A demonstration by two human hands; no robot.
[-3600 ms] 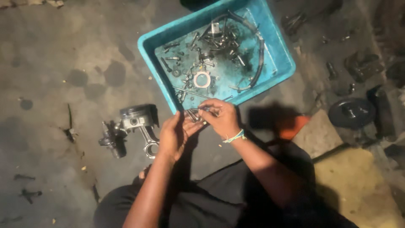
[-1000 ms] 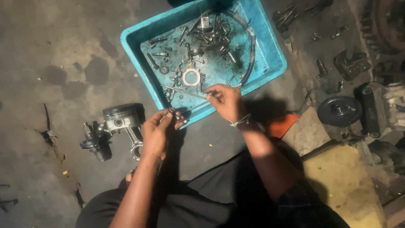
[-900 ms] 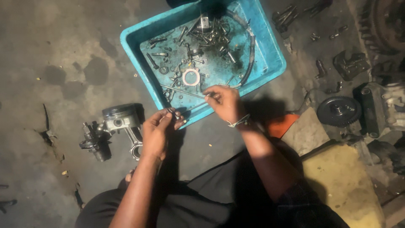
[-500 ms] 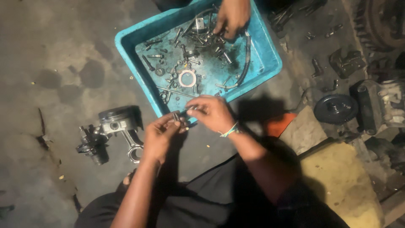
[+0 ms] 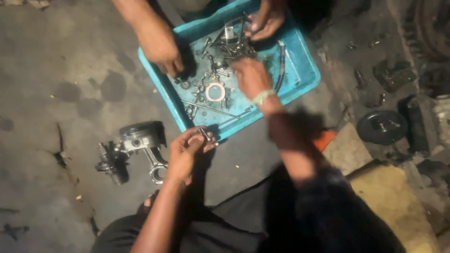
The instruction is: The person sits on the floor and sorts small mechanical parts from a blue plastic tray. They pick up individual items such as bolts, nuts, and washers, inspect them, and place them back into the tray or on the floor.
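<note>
My left hand (image 5: 186, 152) is closed around a small metal part (image 5: 204, 134), held just in front of the near edge of a blue plastic tray (image 5: 304, 75). My right hand (image 5: 251, 77) reaches into the tray, over several bolts, washers and a pale ring gasket (image 5: 215, 91); blur hides whether it grips anything. Two hands of another person are in the tray too: one hand (image 5: 161, 49) at the left rim, the other hand (image 5: 266, 19) at the far side.
A piston with its connecting rod (image 5: 140, 145) lies on the oily concrete floor left of my left hand, beside a dark metal part (image 5: 112, 161). A black round pulley (image 5: 382, 126), an orange object (image 5: 324, 140) and engine pieces sit at the right.
My right hand has left my left hand and moved up into the tray. A second hand of the other person has come in at the tray's left rim.
</note>
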